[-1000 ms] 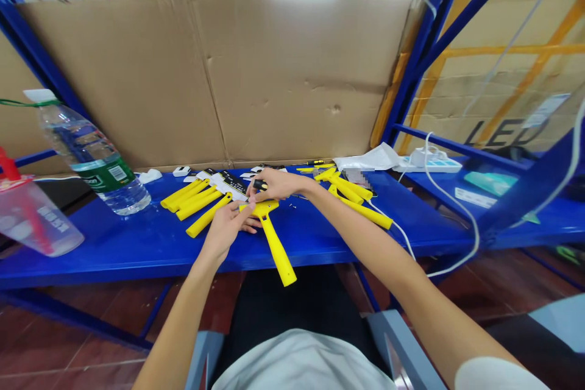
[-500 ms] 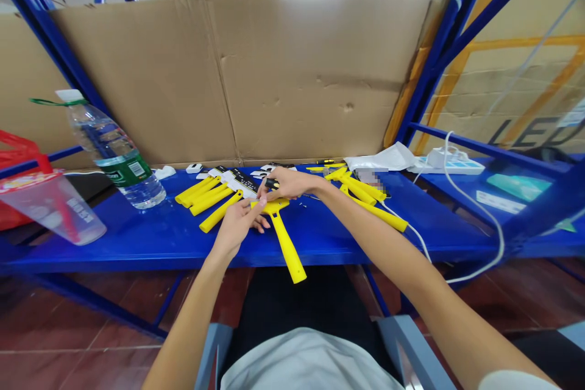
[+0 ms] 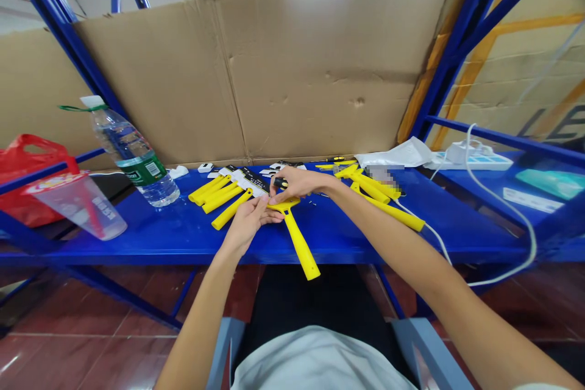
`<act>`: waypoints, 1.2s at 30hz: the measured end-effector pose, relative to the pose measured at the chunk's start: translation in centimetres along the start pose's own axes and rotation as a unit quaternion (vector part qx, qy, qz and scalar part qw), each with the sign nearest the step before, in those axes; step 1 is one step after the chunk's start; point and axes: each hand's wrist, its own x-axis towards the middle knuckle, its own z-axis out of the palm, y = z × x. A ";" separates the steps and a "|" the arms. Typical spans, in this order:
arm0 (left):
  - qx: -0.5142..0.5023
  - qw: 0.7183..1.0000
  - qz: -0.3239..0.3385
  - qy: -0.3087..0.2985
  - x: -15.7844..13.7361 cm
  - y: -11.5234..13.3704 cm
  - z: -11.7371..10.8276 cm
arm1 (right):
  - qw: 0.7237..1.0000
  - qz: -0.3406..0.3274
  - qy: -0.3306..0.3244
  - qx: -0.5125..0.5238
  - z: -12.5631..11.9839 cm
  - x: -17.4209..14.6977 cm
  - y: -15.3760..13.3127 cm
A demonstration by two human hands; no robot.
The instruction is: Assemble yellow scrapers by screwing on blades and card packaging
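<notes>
A yellow T-shaped scraper (image 3: 299,241) lies over the table's front edge, its handle pointing toward me. My left hand (image 3: 251,219) is closed on the left end of its wide head, fingers underneath. From above, my right hand (image 3: 295,183) is closed round a small black-and-yellow tool (image 3: 280,183), perhaps a cutter, whose tip is hidden at the scraper's head. Left of my hands, several yellow scrapers (image 3: 232,208) with black-and-white card on their heads lie in a row. Several more yellow scrapers (image 3: 388,210) are piled by my right forearm.
On the blue table (image 3: 173,244) a water bottle (image 3: 141,161) leans at the left, beside a plastic cup (image 3: 86,207) and red bag (image 3: 27,186). A white plastic bag (image 3: 397,152), power strip (image 3: 484,161) and white cable (image 3: 532,237) lie right. Cardboard (image 3: 315,73) walls the back.
The view has shifted slightly, so things appear further right. My left fingers have straightened beneath the scraper's head. My right hand still holds the small black-and-yellow tool at that head.
</notes>
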 end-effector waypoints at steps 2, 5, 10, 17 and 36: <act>-0.003 1.000 0.001 -0.002 0.0 -0.1 0.0 | 1.000 0.000 -0.005 0.002 0.0 0.0 0.1; -0.007 1.000 0.004 -0.016 -0.1 -0.1 0.0 | 1.000 0.007 -0.020 0.003 0.0 0.1 0.2; 0.009 1.000 -0.001 -0.029 -0.3 0.2 -0.1 | 0.999 0.014 -0.032 0.014 -0.1 0.1 0.1; 0.015 1.000 0.000 -0.027 -0.4 0.3 0.1 | 0.999 0.015 -0.031 0.005 -0.1 -0.2 -0.3; 0.023 0.999 0.006 -0.026 -0.4 0.4 0.2 | 0.998 -0.007 -0.057 -0.015 -0.2 0.0 0.0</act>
